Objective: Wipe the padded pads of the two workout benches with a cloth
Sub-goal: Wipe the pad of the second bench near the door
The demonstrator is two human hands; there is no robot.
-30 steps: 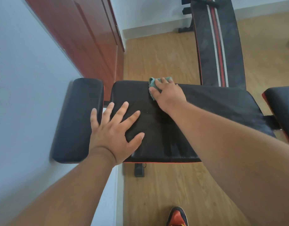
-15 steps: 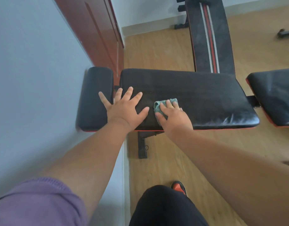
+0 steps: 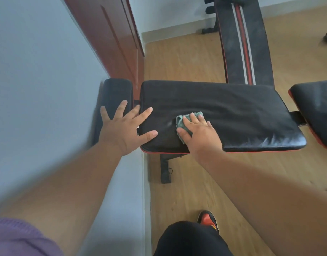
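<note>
I am pressing a small crumpled teal cloth (image 3: 184, 121) under my right hand (image 3: 199, 135), fingers flat on top of it and thumb curled at its edge, on the near left part of the wide black padded bench pad with red trim (image 3: 232, 111). The pad's surface is looking dull and dusty, with a glossy patch at its near right corner. My left hand (image 3: 125, 126) is lying open with fingers spread, straddling the gap between this pad and the narrow black cushion (image 3: 116, 91) just left of it. Right of the pad, a second black cushion (image 3: 316, 108) is joining it by a dark bracket. Behind the pad, a long black board with red and white stripes (image 3: 242, 43) is stretching away over the light wood-grain floor (image 3: 186, 61). Left of the pad, a pale wall (image 3: 38, 71) and a reddish-brown wooden door (image 3: 107, 34) are crowding close. Below the pad, my orange and black shoe (image 3: 208, 218) is showing.
</note>
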